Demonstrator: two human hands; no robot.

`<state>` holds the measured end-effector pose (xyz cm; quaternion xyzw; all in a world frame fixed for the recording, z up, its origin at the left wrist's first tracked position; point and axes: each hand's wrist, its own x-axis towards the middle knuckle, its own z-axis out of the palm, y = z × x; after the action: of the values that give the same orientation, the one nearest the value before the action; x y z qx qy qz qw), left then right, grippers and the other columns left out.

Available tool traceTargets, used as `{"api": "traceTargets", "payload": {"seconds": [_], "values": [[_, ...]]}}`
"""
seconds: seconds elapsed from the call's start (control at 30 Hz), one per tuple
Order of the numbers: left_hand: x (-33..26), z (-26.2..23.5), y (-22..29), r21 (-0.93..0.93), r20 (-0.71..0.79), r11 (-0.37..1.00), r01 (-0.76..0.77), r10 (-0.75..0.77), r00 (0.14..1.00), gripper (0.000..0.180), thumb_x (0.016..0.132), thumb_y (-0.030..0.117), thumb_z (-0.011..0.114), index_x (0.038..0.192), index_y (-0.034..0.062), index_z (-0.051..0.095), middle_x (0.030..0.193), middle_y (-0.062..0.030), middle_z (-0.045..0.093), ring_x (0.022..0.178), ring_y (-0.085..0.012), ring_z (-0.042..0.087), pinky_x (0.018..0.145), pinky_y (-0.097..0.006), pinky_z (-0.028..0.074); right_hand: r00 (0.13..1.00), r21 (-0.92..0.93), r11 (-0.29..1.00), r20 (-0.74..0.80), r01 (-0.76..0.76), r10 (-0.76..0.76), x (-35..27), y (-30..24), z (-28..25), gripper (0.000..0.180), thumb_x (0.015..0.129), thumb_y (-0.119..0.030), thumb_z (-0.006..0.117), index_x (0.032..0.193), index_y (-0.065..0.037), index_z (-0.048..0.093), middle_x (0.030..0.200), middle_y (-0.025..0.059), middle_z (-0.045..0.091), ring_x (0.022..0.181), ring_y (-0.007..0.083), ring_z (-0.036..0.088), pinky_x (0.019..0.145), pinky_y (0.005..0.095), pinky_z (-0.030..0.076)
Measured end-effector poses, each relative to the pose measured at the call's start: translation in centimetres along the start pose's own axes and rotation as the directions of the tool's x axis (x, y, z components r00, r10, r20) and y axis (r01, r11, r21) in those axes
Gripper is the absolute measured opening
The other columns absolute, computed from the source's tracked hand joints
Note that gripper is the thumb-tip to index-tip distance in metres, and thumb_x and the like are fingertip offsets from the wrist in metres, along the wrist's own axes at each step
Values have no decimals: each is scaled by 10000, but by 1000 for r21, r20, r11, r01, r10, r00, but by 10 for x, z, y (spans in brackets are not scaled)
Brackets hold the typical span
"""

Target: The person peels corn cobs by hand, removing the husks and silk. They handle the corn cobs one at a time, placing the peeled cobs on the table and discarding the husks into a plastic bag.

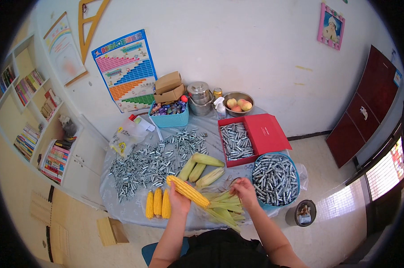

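My left hand (180, 202) is wrapped round a yellow corn cob (188, 190), tilted with its far end up to the left. Its kernels are bare, and pale green husk (225, 206) hangs peeled back from the lower right end. Fingers of my right hand (245, 191) are closed in a pinch above that husk, with a thin strand of it between them. Several bare cobs (157, 203) lie side by side left of my left hand. Beyond my hands, several ears of corn in their husks (209, 177) lie in a loose group.
Small metal cylinders (144, 167) cover the table's left half. More fill a red box (254, 157) and a blue basket (275, 206). Along the back stand a light-blue basket of packets (170, 119), a steel pot (200, 107) and a fruit bowl (251, 99). A bin (291, 219) stands lower right.
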<state>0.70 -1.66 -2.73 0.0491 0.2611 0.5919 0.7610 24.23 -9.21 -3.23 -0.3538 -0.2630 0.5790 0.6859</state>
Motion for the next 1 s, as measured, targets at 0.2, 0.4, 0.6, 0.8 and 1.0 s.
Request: {"api": "traceTargets", "payload": {"seconds": [0.2, 0.4, 0.6, 0.8, 1.0], "values": [[6, -3, -2, -19, -9, 999, -32, 32, 999, 376, 899, 442, 457, 1040, 97, 510, 954, -110, 548, 889, -282, 524, 818, -450, 433, 989, -456, 888, 91, -62, 116, -22, 27, 33, 181, 855, -111, 593, 1009, -19, 565, 809, 20, 575, 732, 87, 531, 703, 236, 444], [4, -3, -5, -7, -83, 998, -55, 54, 995, 369, 902, 436, 452, 1033, 96, 511, 948, -111, 551, 884, -278, 528, 808, -446, 436, 982, -669, 735, 186, 108, 26, -23, 33, 34, 201, 850, -158, 616, 967, 1, 582, 806, 12, 579, 734, 86, 530, 667, 236, 442], [-6, 4, 1, -48, -1, 999, 5, -5, 1000, 407, 902, 444, 439, 1022, 62, 515, 902, -110, 560, 840, -274, 542, 777, -432, 447, 978, -305, 951, -180, 49, -108, -2, 23, 9, 160, 913, -186, 519, 976, -46, 564, 734, -3, 540, 663, 80, 516, 623, 225, 441], [-6, 3, 2, -107, 165, 984, 141, -122, 979, 431, 908, 438, 422, 1075, 48, 498, 902, -102, 565, 853, -263, 540, 778, -424, 449, 992, -231, 969, -109, -89, 66, -5, 8, 16, 215, 928, -224, 492, 991, -34, 571, 713, -9, 529, 627, 78, 504, 586, 218, 431], [-14, 19, -10, 11, 126, 989, 149, -149, 981, 481, 890, 456, 455, 1128, 40, 499, 886, -98, 571, 808, -255, 559, 728, -424, 471, 985, -677, 732, 165, 74, 53, -23, 29, 42, 270, 890, -281, 543, 919, -17, 593, 734, 50, 573, 628, 123, 507, 600, 282, 441]]}}
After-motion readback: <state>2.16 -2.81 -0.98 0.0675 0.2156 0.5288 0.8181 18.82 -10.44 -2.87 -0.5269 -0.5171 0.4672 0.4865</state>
